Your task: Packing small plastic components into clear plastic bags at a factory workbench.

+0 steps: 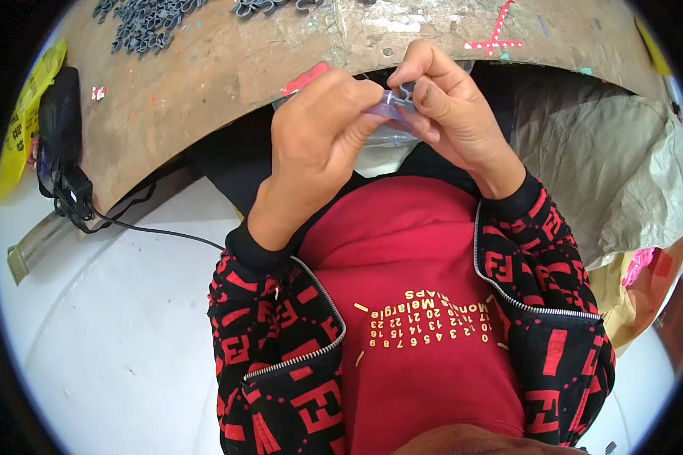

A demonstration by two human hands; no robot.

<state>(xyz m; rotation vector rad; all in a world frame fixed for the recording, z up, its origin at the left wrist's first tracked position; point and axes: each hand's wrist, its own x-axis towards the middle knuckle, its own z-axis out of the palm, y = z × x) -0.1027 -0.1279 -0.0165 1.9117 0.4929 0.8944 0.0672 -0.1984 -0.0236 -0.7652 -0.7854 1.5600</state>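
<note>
My left hand and my right hand meet just in front of the table's near edge. The left fingers are closed on a translucent purple plastic piece, whose full shape my fingers hide. Between the thumb and forefinger of my right hand is a small grey plastic piece, held up against the purple one. How far the two pieces are joined cannot be made out. Several curled grey plastic pieces lie heaped at the table's far left, with more grey pieces at the top middle.
The worn wooden table curves across the top. A pink-red object lies at its edge behind my left hand. Red-and-white tape is stuck on it. At left are a black mesh pouch and a cable; at right, a pale woven sack.
</note>
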